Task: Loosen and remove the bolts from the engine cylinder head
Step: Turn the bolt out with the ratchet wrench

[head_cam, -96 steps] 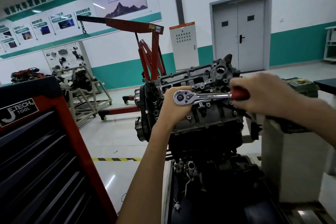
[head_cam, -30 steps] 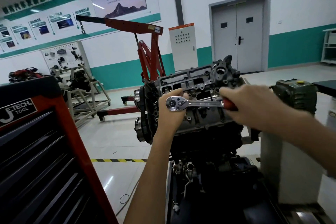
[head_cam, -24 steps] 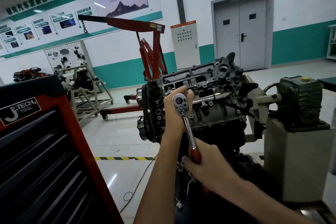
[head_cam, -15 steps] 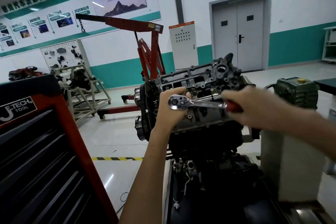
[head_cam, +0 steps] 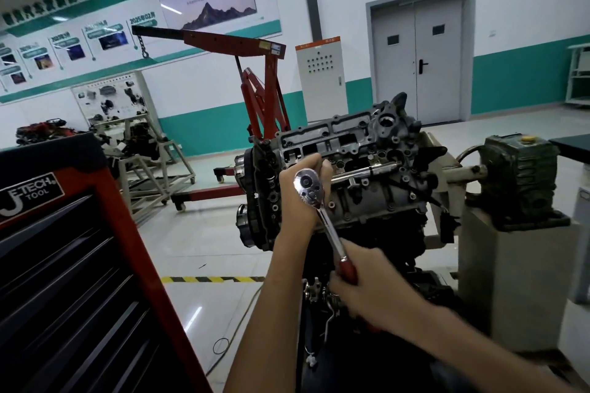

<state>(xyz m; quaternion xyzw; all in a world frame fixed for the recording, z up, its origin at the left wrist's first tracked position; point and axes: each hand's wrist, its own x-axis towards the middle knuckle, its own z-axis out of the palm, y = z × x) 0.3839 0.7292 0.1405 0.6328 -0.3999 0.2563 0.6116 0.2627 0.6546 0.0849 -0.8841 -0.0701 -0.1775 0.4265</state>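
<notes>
The grey engine cylinder head [head_cam: 376, 175] sits tilted on its stand at the centre. A chrome ratchet wrench [head_cam: 322, 214] with a red grip is set on the head's near left side. Its round head is up and its handle points down and to the right. My left hand [head_cam: 300, 198] is wrapped behind the ratchet head, holding it against the engine. My right hand [head_cam: 367, 287] grips the red handle low in front of the engine. The bolt under the ratchet is hidden by my left hand.
A red and black tool cabinet [head_cam: 73, 265] fills the left foreground. A red engine hoist [head_cam: 261, 80] stands behind the engine. The stand's green gearbox [head_cam: 520, 175] sits on a grey block at the right. A cable lies on the floor [head_cam: 220, 344].
My right hand has swung the ratchet handle from pointing right down to pointing lower right, as in the earlier strokes. My left hand has stayed on the ratchet head.
</notes>
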